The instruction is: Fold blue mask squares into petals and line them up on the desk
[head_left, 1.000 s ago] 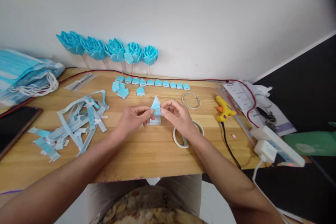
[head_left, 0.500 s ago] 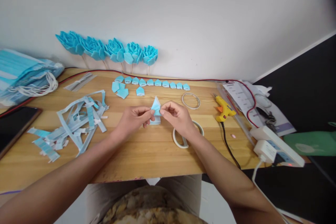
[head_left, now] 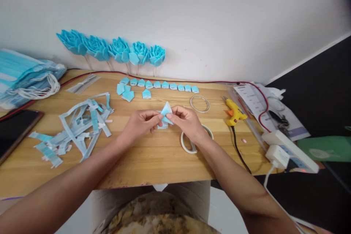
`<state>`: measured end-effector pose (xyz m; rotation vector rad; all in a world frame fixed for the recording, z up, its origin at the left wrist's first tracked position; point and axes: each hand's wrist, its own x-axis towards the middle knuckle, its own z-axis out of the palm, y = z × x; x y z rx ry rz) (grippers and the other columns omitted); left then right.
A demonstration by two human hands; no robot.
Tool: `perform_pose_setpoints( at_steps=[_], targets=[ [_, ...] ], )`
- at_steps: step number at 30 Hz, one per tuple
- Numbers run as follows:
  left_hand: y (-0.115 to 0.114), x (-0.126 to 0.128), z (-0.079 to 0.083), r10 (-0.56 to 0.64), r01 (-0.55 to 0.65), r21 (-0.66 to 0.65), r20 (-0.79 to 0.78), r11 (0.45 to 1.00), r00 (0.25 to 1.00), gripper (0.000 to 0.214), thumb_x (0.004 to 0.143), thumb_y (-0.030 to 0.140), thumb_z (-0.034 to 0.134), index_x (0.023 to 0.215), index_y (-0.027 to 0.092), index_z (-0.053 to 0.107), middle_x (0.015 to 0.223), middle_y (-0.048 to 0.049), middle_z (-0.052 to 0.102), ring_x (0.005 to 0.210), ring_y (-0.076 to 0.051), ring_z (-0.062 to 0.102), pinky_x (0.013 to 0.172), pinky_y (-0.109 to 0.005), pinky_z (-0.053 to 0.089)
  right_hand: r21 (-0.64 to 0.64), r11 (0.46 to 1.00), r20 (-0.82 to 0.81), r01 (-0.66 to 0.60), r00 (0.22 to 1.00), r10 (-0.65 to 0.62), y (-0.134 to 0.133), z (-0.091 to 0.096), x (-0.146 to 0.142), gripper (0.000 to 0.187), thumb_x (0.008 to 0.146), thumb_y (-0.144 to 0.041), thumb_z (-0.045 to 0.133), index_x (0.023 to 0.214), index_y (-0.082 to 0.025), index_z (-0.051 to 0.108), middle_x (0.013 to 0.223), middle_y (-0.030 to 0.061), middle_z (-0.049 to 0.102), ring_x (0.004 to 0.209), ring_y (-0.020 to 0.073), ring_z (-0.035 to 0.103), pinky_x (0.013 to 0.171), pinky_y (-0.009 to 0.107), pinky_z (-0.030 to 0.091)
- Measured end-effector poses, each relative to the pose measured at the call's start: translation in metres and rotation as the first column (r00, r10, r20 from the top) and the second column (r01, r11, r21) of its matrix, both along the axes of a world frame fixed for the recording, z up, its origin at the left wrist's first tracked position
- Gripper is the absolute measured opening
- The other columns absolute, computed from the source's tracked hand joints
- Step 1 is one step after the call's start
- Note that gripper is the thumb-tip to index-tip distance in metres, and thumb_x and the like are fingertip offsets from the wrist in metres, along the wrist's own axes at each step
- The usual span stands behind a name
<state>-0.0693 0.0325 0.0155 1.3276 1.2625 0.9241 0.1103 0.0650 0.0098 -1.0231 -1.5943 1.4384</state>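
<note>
Between my two hands, over the middle of the table, is a small light-blue piece of mask fabric (head_left: 166, 109) folded to a point at the top. My left hand (head_left: 144, 121) pinches its left side between thumb and forefinger. The thumb and fingers of my right hand (head_left: 185, 120) press its right side. Under the fingers, more light-blue fabric (head_left: 162, 125) shows, partly hidden. Beyond the hands lies a row of folded blue petals (head_left: 165, 85), with one single petal (head_left: 146, 94) in front of it. A white tape ring (head_left: 189, 149) sits partly beneath my right wrist.
Blue fabric flowers (head_left: 119, 49) on sticks lean against the wall. Fabric scraps (head_left: 79, 131), bagged masks (head_left: 24, 75) and a phone (head_left: 19, 131) lie left. Rightward are a thin ring (head_left: 200, 104), a yellow glue gun (head_left: 234, 112) with its cord, and a power strip (head_left: 293, 151).
The pointed piece has turned and shifted slightly right, its tip now leaning over between the hands. My right thumb has moved onto its front. The left hand stays nearly in place.
</note>
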Motion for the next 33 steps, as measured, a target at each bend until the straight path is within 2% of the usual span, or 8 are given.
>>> perform_pose_setpoints(
  at_steps=[7, 18, 25, 30, 33],
  targets=[
    [0.0019, -0.0009, 0.0016, 0.010, -0.011, 0.013, 0.052, 1.000, 0.999, 0.027, 0.079, 0.039, 0.062, 0.067, 0.015, 0.063, 0.058, 0.0015, 0.059, 0.050, -0.008, 0.050, 0.047, -0.018, 0.043, 0.005, 1.000, -0.024, 0.015, 1.000, -0.015, 0.0006, -0.0018, 0.0001, 0.022, 0.075, -0.038, 0.071, 0.076, -0.018, 0.063, 0.064, -0.0037, 0.054, 0.060, 0.0091, 0.047, 0.057, 0.023, 0.038],
    [0.0004, -0.0006, 0.0039, 0.028, -0.027, 0.040, -0.007, 0.999, 1.000, 0.026, 0.080, 0.036, 0.059, 0.067, 0.015, 0.063, 0.061, 0.0007, 0.061, 0.050, -0.008, 0.050, 0.049, -0.019, 0.043, 0.007, 1.000, -0.032, -0.010, 0.999, 0.010, 0.0006, -0.0032, 0.0007, 0.017, 0.078, -0.034, 0.068, 0.082, -0.018, 0.066, 0.068, -0.0031, 0.057, 0.062, 0.0093, 0.049, 0.059, 0.023, 0.040],
    [0.0002, -0.0004, 0.0010, 0.043, -0.042, 0.061, -0.020, 0.997, 0.999, 0.026, 0.081, 0.037, 0.059, 0.069, 0.015, 0.063, 0.061, 0.0010, 0.061, 0.049, -0.008, 0.050, 0.048, -0.019, 0.042, 0.052, 0.999, 0.005, 0.004, 1.000, -0.004, -0.0003, -0.0034, -0.0003, 0.020, 0.079, -0.035, 0.065, 0.072, -0.018, 0.058, 0.063, -0.0043, 0.048, 0.058, 0.0088, 0.043, 0.055, 0.022, 0.036],
    [0.0006, -0.0032, 0.0033, 0.030, -0.031, 0.081, 0.018, 0.996, 0.999, 0.036, 0.087, 0.043, 0.052, 0.068, 0.015, 0.063, 0.059, -0.0001, 0.059, 0.052, -0.010, 0.053, 0.051, -0.021, 0.045, 0.047, 0.999, -0.014, 0.022, 1.000, -0.021, -0.0006, -0.0013, -0.0008, 0.021, 0.080, -0.036, 0.064, 0.071, -0.018, 0.057, 0.063, -0.0037, 0.048, 0.060, 0.0096, 0.043, 0.057, 0.023, 0.036],
    [0.0012, -0.0033, 0.0045, 0.002, -0.003, 0.062, 0.018, 0.998, 1.000, 0.035, 0.086, 0.044, 0.053, 0.069, 0.015, 0.063, 0.059, 0.0002, 0.059, 0.052, -0.010, 0.053, 0.052, -0.021, 0.045, 0.045, 0.999, -0.013, 0.031, 0.999, -0.030, -0.0002, -0.0012, -0.0006, 0.023, 0.079, -0.038, 0.064, 0.071, -0.019, 0.057, 0.064, -0.0035, 0.048, 0.060, 0.0100, 0.044, 0.057, 0.023, 0.037]
  ],
)
